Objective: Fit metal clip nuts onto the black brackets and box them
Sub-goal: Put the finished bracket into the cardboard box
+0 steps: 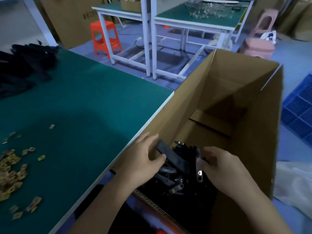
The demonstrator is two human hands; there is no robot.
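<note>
Both of my hands are inside the open cardboard box (239, 85) beside the green table. My left hand (143, 159) grips a long black bracket (172, 157) between fingers and thumb, over the heap of boxed brackets (177, 181), some of which show metal clip nuts. My right hand (222, 168) holds another black bracket (198, 164) with a metal clip at its end; the fingers curl round it. Loose brass-coloured clip nuts (11, 168) lie scattered on the table at the left. A pile of bare black brackets (28, 65) lies at the table's far left.
The green table (94, 102) ends in a white edge right against the box. A blue plastic crate (300, 108) stands on the floor to the right, with clear plastic sheeting (293, 186) below it. Beyond are an orange stool (105, 38), white-framed benches (194, 19) and a pink stool (260, 43).
</note>
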